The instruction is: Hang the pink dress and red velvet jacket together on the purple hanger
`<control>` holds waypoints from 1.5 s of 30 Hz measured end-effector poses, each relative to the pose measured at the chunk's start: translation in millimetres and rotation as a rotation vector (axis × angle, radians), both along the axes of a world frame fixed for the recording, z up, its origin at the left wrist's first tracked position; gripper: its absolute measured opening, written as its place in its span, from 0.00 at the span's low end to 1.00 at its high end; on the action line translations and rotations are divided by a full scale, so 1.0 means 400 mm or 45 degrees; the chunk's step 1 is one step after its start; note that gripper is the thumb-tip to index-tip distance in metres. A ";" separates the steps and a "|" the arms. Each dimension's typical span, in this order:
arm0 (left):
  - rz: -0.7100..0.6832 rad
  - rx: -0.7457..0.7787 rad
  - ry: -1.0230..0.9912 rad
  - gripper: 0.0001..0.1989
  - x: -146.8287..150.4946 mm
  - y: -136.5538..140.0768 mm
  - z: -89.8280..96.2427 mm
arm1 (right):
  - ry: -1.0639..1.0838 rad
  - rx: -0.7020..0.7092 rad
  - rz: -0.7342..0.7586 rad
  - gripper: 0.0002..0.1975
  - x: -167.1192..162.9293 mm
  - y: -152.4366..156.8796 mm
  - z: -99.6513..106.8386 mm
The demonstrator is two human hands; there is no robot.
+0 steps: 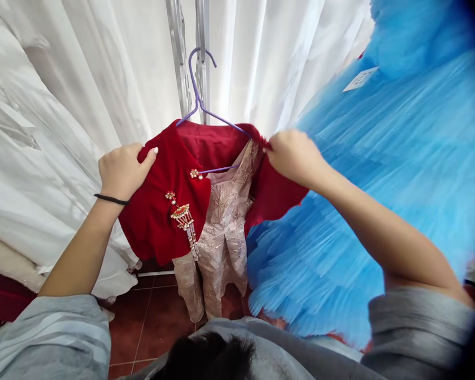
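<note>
A short red velvet jacket (154,211) hangs over a pale pink brocade dress (225,211) on a purple hanger (198,100). My left hand (122,170) is closed on the jacket's left shoulder. With my right hand (295,155) I grip the edge of the jacket's right front, which is pulled out to the side, so the dress shows underneath. A beaded tassel brooch (184,217) and a small flower clasp (195,173) decorate the left front. My fingertips are mostly hidden behind the fabric.
A metal rack post (201,31) stands behind the hanger's hook. White gowns or drapes (83,68) fill the left and back. A full blue tulle gown (380,169) spreads at right, above the red tiled floor (154,316).
</note>
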State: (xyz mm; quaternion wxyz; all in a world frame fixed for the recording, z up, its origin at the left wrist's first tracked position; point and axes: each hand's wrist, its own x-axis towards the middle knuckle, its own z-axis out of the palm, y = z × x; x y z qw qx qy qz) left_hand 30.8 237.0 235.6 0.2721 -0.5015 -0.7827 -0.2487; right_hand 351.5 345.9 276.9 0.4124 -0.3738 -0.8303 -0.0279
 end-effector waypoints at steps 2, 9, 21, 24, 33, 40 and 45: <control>0.020 0.009 0.004 0.21 -0.001 0.004 -0.002 | -0.134 -0.021 -0.047 0.13 -0.053 -0.077 -0.014; -0.080 0.103 0.036 0.20 0.021 -0.010 -0.001 | -0.628 -0.450 0.048 0.17 -0.243 -0.122 -0.274; -0.794 -0.364 0.602 0.10 0.130 0.146 0.113 | -0.302 -0.437 0.125 0.19 -0.052 -0.149 -0.187; -0.710 -0.259 0.516 0.14 0.144 0.156 0.147 | 0.181 -0.234 0.240 0.23 -0.111 -0.209 -0.150; -0.682 -0.448 0.504 0.14 0.152 0.168 0.096 | -0.170 -0.740 0.739 0.32 -0.380 -0.177 -0.450; -0.684 -0.026 0.402 0.19 0.218 0.073 -0.029 | 1.434 -1.492 0.326 0.25 -0.101 -0.137 -0.838; -0.419 -0.496 0.145 0.30 0.308 0.072 -0.139 | 1.614 -1.707 0.321 0.26 -0.008 0.012 -0.871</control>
